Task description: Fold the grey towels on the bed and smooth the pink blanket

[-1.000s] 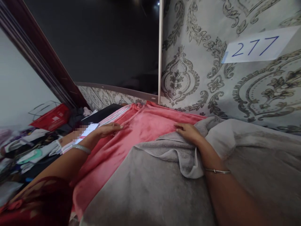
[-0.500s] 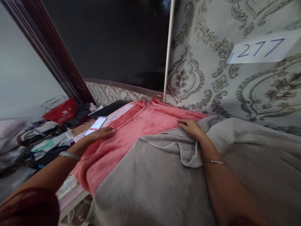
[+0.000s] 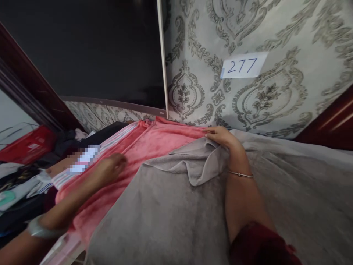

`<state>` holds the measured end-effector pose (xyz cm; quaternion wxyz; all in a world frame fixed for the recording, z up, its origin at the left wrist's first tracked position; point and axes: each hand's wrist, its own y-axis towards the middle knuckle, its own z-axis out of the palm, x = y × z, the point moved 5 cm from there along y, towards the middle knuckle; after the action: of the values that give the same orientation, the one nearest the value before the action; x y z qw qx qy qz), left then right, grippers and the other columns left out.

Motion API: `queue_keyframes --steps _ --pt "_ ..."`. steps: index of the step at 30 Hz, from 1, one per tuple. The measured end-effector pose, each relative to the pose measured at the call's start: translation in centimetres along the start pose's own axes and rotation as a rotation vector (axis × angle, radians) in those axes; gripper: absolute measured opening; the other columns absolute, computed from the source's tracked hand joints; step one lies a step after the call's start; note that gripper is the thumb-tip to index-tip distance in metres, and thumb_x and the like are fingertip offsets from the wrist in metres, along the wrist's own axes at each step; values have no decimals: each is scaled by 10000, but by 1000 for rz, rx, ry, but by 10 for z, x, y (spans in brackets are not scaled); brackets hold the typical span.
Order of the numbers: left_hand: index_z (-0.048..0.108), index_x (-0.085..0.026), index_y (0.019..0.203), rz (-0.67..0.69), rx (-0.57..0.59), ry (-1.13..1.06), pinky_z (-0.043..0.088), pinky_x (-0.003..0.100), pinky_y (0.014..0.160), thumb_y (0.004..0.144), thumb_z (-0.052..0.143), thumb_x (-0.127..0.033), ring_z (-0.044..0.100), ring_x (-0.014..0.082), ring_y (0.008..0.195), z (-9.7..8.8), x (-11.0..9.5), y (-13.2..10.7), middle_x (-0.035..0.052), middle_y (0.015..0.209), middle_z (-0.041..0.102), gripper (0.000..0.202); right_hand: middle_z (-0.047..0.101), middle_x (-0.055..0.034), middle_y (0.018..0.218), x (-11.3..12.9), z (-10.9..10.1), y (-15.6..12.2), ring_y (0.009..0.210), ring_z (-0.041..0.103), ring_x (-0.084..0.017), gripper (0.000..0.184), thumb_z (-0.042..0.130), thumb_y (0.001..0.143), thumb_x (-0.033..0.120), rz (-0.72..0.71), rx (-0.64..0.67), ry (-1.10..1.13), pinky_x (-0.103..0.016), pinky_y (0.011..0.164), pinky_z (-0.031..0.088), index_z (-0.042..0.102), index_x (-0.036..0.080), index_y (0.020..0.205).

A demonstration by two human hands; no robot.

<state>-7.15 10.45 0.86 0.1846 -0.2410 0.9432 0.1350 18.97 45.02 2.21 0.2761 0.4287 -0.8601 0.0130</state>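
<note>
A patterned wall [image 3: 256, 29], gray with darker medallions and leaf scrolls, forms the background; a large dark screen [image 3: 104, 48] covers its left part. In the foreground a gray cloth [image 3: 171, 213] spreads across the center and right, its upper edge turned back in a loose fold. Partly beneath it, to the left, lies a coral cloth [image 3: 162, 138] with a striped border, reaching back to the wall. A pale pink table edge [image 3: 64, 248] shows below the coral cloth. At far left are a heap of garments [image 3: 27, 180] and a red basket [image 3: 31, 145]. The left hand [image 3: 111, 167], blurred, is over the coral cloth with its fingers curled; whether it holds fabric cannot be told. The right hand [image 3: 219, 135] lies at the far corner of the gray fold, fingers bent at the margin between the two cloths; whether they pinch the fabric cannot be told. A paper label [image 3: 244, 65] on the wall reads 277.

Compared with half a second earlier, the view has turned rightward, bringing a dark red panel [image 3: 328, 121] in at the right edge. The left hand's fingers, previously extended, are now drawn in.
</note>
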Motion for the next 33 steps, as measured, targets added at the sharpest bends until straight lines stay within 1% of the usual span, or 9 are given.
queue_keyframes --steps 2,5,8,11,14,17,25,30,33 --pt "696 -258 949 232 93 -16 523 367 858 899 574 -292 651 227 964 24 -48 25 35 1012 698 136 775 -51 1045 -6 -13 -6 871 681 -189 383 606 824 247 7 -42 52 -254 767 512 755 202 1174" --pt "649 -221 1101 584 185 -20 500 371 928 855 600 -273 631 230 1045 71 -131 63 78 1133 676 256 773 -40 915 -8 -19 -12 799 664 -173 312 620 812 274 19 -38 80 -229 688 490 782 179 1062" --pt "617 -196 1179 597 224 98 505 387 938 817 698 -365 622 268 1097 116 -189 96 109 1182 659 407 737 -31 770 -11 -16 -13 743 649 -168 238 594 829 283 88 -15 31 -226 645 468 785 152 889" --pt "634 -165 1141 666 247 276 521 393 885 818 706 -420 630 298 1066 144 -220 107 138 1194 647 418 744 -46 806 -17 -14 -13 784 668 -179 255 590 850 271 174 -34 3 -239 698 483 784 143 954" --pt "644 -154 1112 798 204 346 504 368 881 940 527 -266 641 265 1033 149 -228 102 129 1145 663 236 758 -62 1062 -17 -9 -10 971 686 -201 375 687 808 284 165 24 6 -246 844 493 749 179 1162" --pt "662 -152 1024 679 181 356 497 346 836 965 422 -169 657 238 944 141 -215 106 106 993 683 248 708 -82 1243 -16 -3 -9 1123 654 -223 481 752 776 332 214 91 -51 -243 910 481 717 195 1235" --pt "651 -184 1006 860 138 210 463 362 851 950 541 -307 582 242 1004 141 -220 84 88 1060 653 175 762 -82 928 -10 13 -10 866 681 -183 143 646 821 146 342 222 -247 -223 677 451 768 134 893" --pt "622 -204 1177 790 104 218 456 370 894 979 490 -243 566 233 1040 149 -218 78 84 1129 637 241 753 -37 1032 -5 13 -10 874 669 -180 335 790 748 310 287 220 -180 -220 671 459 727 188 1054" --pt "669 -207 1093 784 125 231 459 360 871 987 477 -250 571 234 1018 151 -217 80 76 1064 654 224 747 -51 1047 -3 14 -11 881 671 -191 388 813 719 308 279 249 -147 -226 673 466 714 179 1072"
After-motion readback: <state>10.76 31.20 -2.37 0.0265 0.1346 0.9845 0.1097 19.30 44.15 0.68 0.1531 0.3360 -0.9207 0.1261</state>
